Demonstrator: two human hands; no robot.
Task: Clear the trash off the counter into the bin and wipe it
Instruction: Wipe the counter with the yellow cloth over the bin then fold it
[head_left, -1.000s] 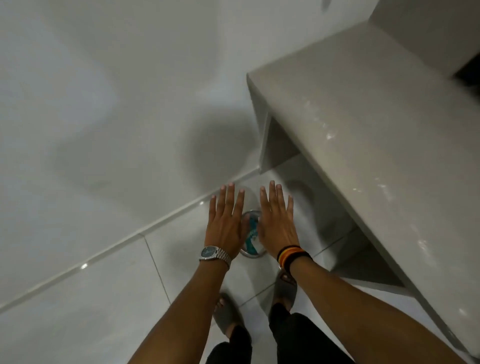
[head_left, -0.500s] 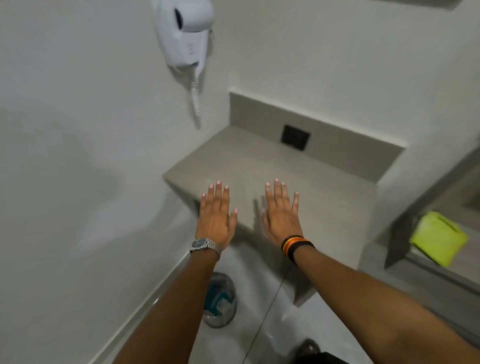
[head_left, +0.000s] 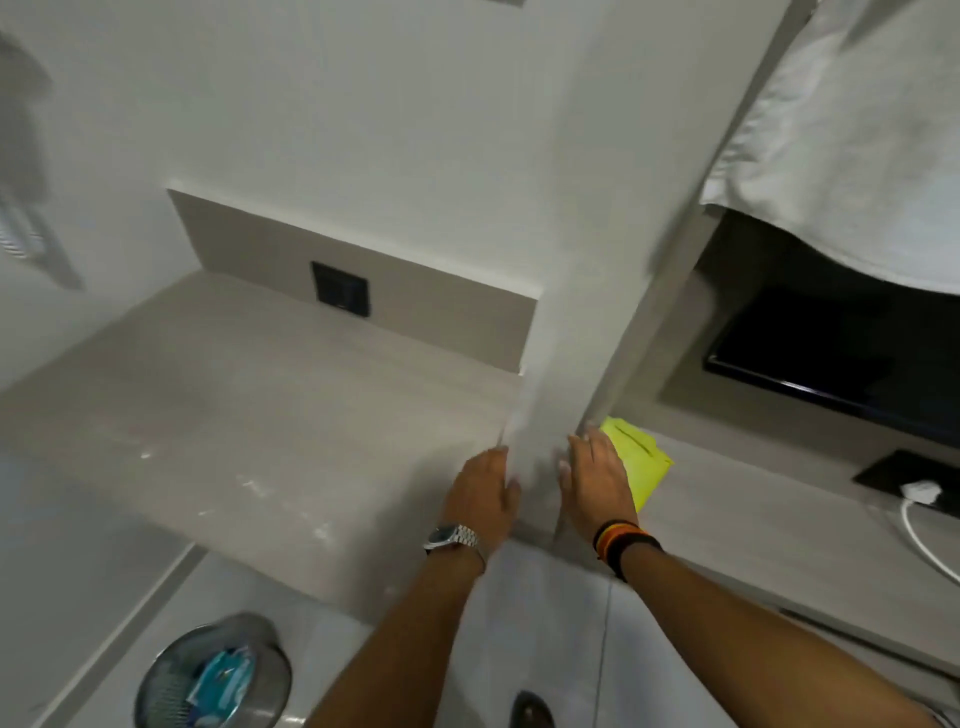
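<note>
Yellow cloth (head_left: 638, 462): 1 | mesh bin (head_left: 213, 675): 1 | left hand (head_left: 480, 493), right hand (head_left: 597, 478): 2, grip wide, empty

Pale, plain walls (head_left: 363, 104) close in the corner, lit softly and evenly. A grey backsplash (head_left: 249, 249) runs along the rear, with a black socket plate (head_left: 340, 289) set into it. A vertical white pillar (head_left: 582, 291) divides the space from a recess on the right, where a dark screen (head_left: 831, 358) stands under a hanging white cloth (head_left: 857, 130). A white cable (head_left: 924, 540) runs from a black plate (head_left: 898, 467). Below lies a floor (head_left: 545, 623) of large pale tiles.
</note>
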